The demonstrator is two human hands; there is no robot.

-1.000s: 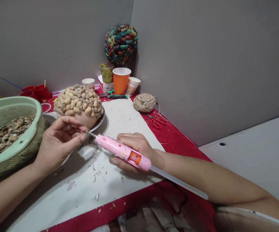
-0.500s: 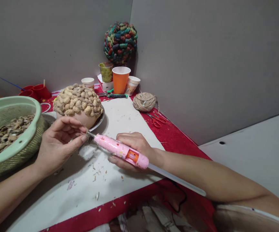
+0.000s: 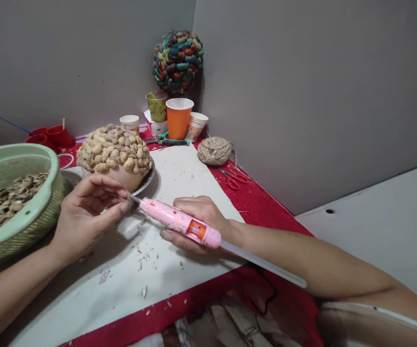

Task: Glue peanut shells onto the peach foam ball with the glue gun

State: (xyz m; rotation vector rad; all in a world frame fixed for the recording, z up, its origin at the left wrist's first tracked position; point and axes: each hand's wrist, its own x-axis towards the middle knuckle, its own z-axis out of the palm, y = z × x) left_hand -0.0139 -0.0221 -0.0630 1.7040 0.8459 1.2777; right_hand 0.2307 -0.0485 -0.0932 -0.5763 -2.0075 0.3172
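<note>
My right hand point(image 3: 197, 217) grips a pink glue gun point(image 3: 177, 222) with a clear glue stick point(image 3: 266, 265) trailing from its back. Its metal nozzle points left and meets the fingertips of my left hand point(image 3: 85, 214), which pinch a small peanut shell piece that is mostly hidden. Just behind the hands, a round form covered in peanut shells point(image 3: 113, 149) sits on a metal plate point(image 3: 149, 179). A green basket point(image 3: 31, 212) of loose shells stands at the left, beside my left wrist.
White paper point(image 3: 179, 173) covers a red tablecloth point(image 3: 262, 205). At the back stand an orange cup point(image 3: 178, 118), paper cups point(image 3: 196, 126), a painted shell ball point(image 3: 177, 61), red cups point(image 3: 51, 137), a twine ball point(image 3: 214, 150), red scissors point(image 3: 233, 179) and a cutter point(image 3: 170, 142). Grey walls enclose the corner.
Both hands and the glue gun stay together, nozzle against the pinched shell. The whole view has drifted slightly up and left, with no clear change in grip.
</note>
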